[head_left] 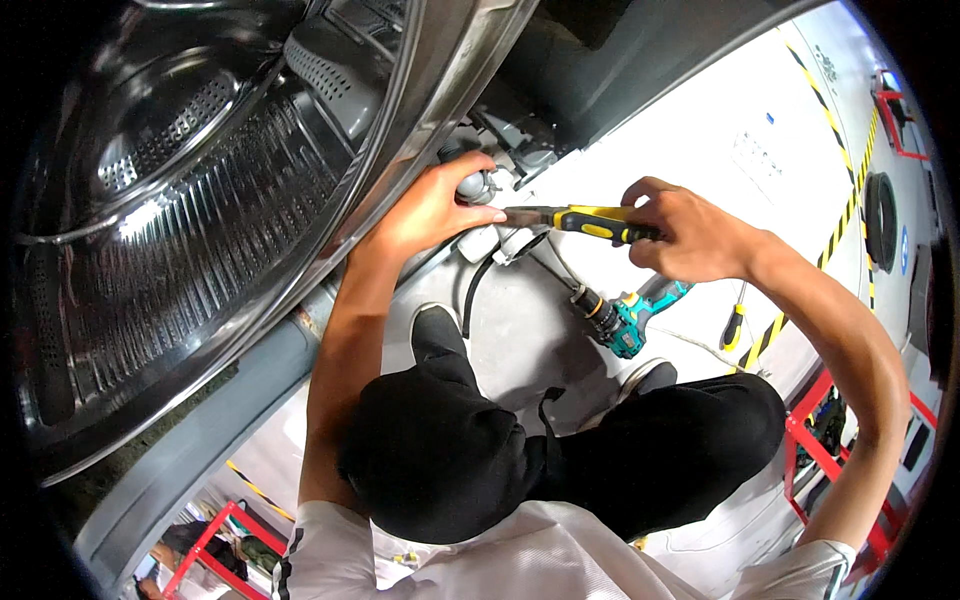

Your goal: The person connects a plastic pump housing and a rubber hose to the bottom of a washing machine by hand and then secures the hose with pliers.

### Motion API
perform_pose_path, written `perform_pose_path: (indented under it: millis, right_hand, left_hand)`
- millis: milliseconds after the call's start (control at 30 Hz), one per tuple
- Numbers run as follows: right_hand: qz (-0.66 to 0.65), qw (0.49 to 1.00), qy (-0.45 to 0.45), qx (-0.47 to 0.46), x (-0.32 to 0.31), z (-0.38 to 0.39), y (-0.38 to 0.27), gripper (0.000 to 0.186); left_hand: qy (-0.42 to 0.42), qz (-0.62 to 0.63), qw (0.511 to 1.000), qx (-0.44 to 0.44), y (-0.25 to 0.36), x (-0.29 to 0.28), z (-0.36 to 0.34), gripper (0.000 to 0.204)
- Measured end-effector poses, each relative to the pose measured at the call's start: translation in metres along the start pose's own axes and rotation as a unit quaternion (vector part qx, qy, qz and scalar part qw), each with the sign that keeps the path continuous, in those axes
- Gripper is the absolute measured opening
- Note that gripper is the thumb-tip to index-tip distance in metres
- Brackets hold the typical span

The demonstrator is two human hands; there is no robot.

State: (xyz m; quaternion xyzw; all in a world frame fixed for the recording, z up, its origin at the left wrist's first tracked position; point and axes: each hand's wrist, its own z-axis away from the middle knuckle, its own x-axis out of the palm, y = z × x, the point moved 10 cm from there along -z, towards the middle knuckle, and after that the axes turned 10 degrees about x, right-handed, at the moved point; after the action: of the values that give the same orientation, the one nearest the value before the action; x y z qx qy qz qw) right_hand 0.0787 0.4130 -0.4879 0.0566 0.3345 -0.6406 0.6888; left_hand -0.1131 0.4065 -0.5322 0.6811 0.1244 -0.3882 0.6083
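Note:
My right hand (692,235) grips the yellow-and-black handles of a pair of pliers (592,223), held almost level. Their metal jaws point left and reach the thumb of my left hand (425,208). That hand is curled round a grey rounded plastic part (475,187) beneath the rim of a large steel washing machine drum (230,200). Whether the jaws are clamped on anything, I cannot tell. Just below the pliers are a white plastic part (480,243) and a black hose (470,295) that hangs toward the floor.
On the pale floor lie a teal-and-black cordless drill (628,325) and a screwdriver (734,328) with a yellow-and-black handle. A dark panel (600,65) rises at the top. Red metal frames (815,440) stand at the right, near striped floor tape (768,342). A black ring (881,222) lies farther off.

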Motion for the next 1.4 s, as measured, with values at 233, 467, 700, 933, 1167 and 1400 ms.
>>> perform_pose_path:
  millis: [233,467,700,933,1167,1400]
  right_hand:
    - [-0.108,0.986,-0.126,-0.009,-0.01,0.014,0.004,0.041]
    - [-0.175,0.974,-0.138,0.036,-0.014,0.022,0.001,0.038]
    - [-0.159,0.982,-0.093,-0.041,-0.018,0.019,-0.012,0.037]
    - [-0.142,0.98,-0.141,-0.012,-0.022,0.031,-0.032,0.038]
    - [-0.21,0.968,-0.126,0.046,-0.015,0.031,-0.017,0.038]
    - [-0.319,0.938,-0.133,0.033,0.033,0.041,-0.014,0.038]
  left_hand:
    - [-0.024,0.013,0.999,-0.03,-0.005,0.005,0.002,0.071]
    - [-0.026,0.061,0.997,-0.039,-0.004,0.006,0.006,0.077]
    - [-0.02,0.12,0.992,-0.039,0.0,0.005,0.008,0.075]
    - [-0.015,0.123,0.992,-0.032,0.0,0.001,0.01,0.074]
    - [0.008,0.079,0.997,-0.015,0.004,-0.005,0.01,0.07]
    - [-0.005,0.111,0.993,-0.037,0.009,-0.008,0.013,0.06]
